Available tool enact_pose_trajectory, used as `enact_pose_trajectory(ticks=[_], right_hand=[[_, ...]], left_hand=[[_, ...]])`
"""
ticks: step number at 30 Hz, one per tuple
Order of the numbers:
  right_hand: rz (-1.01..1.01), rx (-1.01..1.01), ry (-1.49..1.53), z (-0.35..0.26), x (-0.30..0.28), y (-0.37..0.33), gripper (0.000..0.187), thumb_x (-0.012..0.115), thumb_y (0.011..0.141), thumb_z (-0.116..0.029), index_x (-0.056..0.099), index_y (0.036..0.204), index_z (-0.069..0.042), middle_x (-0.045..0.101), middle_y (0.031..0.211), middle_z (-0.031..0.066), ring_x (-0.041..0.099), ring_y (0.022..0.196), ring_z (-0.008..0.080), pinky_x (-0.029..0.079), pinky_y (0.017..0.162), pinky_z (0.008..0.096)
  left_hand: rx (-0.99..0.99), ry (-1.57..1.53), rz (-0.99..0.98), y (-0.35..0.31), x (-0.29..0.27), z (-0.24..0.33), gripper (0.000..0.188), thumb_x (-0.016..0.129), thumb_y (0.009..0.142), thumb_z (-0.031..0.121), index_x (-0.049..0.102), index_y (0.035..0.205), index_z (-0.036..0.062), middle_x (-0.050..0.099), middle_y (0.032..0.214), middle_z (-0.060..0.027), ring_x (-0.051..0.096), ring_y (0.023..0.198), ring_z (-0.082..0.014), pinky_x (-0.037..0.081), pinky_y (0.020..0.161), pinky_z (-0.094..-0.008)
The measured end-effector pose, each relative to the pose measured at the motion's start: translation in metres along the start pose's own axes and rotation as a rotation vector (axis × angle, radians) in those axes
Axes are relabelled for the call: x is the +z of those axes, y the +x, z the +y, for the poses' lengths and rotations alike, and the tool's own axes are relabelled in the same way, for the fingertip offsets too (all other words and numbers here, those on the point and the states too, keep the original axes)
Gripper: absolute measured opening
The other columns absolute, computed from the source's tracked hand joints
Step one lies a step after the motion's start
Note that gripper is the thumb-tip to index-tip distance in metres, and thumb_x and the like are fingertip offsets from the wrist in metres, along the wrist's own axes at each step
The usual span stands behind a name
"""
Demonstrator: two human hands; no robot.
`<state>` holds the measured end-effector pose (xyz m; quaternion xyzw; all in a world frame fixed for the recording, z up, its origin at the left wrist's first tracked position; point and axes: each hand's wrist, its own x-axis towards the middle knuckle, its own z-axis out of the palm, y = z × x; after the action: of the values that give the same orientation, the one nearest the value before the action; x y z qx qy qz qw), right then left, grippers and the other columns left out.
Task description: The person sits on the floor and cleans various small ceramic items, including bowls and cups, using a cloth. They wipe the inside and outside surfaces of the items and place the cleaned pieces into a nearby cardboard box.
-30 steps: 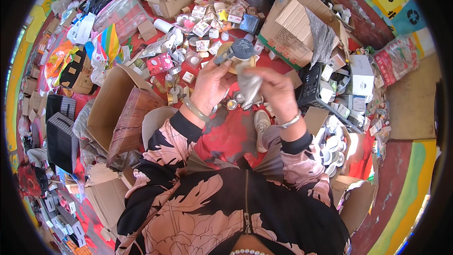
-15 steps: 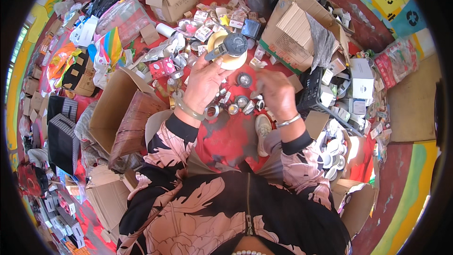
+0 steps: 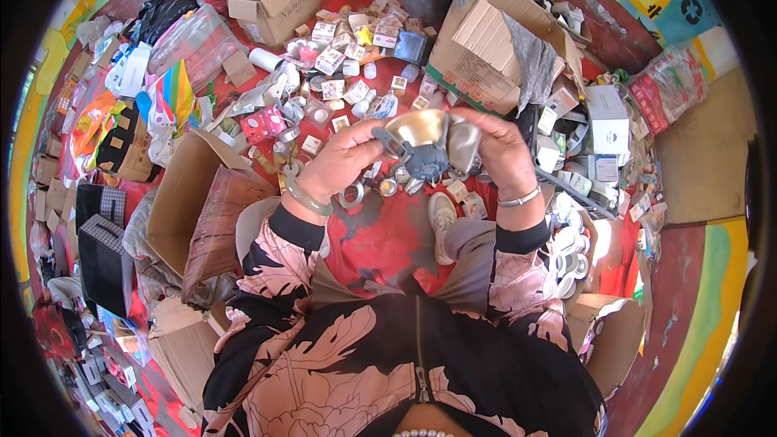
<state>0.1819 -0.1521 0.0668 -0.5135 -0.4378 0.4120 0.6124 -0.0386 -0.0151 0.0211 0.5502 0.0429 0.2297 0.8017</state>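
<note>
Held up between my hands is a device with a gold dish-like round part [image 3: 415, 125] and a dark grey round part [image 3: 426, 163] with an arm or strap. My left hand [image 3: 343, 160], wearing a pale bangle, is closed on its left side. On the right, my right hand [image 3: 503, 159], with a silver bangle, pinches a greyish shiny piece [image 3: 464, 147] against or right beside the dark part. Whether the two are joined, I cannot tell. Behind and below lie small round metal-looking parts, one a ring [image 3: 351, 194], on the red floor covering [image 3: 372, 235].
Small boxes [image 3: 330, 60] and loose items litter the floor ahead. Cardboard cartons [image 3: 276, 2] stand at the back, with a torn one [image 3: 477, 53] to the right. An open box [image 3: 190, 202] is at the left. A dark crate [image 3: 576, 193] and white round pieces [image 3: 569, 255] are at the right.
My right hand has come up to the device and now pinches a greyish shiny piece beside it. The device has tilted and moved lower and slightly right in my left hand.
</note>
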Motion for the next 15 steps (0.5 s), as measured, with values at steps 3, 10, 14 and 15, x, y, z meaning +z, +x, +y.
enact_pose_trajectory(ticks=[3,10,14,15], right_hand=[[-0.005,0.1,-0.126,-0.001,0.002,-0.003,0.039,0.045,0.076,0.012,0.063,0.107,-0.002,0.066,0.094,0.0029,0.06,0.08,0.0107,0.048,0.07,0.0226],[0.47,-0.459,-0.748,0.001,0.039,-0.004,0.031,0.057,0.068,0.007,0.065,0.098,-0.001,0.065,0.087,0.0116,0.063,0.077,0.0221,0.05,0.071,0.0289],[0.173,-0.882,-0.967,0.007,0.062,-0.002,0.032,0.058,0.065,0.007,0.065,0.095,0.0,0.065,0.094,0.0126,0.063,0.085,0.0253,0.051,0.076,0.0326],[0.116,-0.879,-0.933,0.008,0.068,-0.004,0.032,0.058,0.065,0.007,0.065,0.095,0.0,0.065,0.096,0.0127,0.063,0.087,0.0256,0.051,0.077,0.0331]], left_hand=[[-0.039,0.125,-0.018,0.0,0.005,0.0,0.03,0.046,0.093,0.009,0.049,0.121,-0.0004,0.056,0.11,-0.0059,0.055,0.102,-0.0146,0.047,0.088,-0.0306],[0.005,-0.573,0.104,0.02,0.048,-0.002,0.059,0.054,0.089,0.041,0.037,0.132,0.0046,0.051,0.12,-0.01,0.047,0.113,-0.0186,0.041,0.094,-0.0364],[0.032,-0.659,0.234,0.017,0.053,-0.011,0.07,0.054,0.082,0.056,0.04,0.128,0.0062,0.051,0.122,-0.01,0.048,0.113,-0.0214,0.037,0.096,-0.0361],[0.089,-0.644,0.262,0.019,0.047,-0.011,0.069,0.057,0.081,0.054,0.04,0.128,0.0059,0.05,0.122,-0.0099,0.048,0.112,-0.023,0.039,0.095,-0.0386]])
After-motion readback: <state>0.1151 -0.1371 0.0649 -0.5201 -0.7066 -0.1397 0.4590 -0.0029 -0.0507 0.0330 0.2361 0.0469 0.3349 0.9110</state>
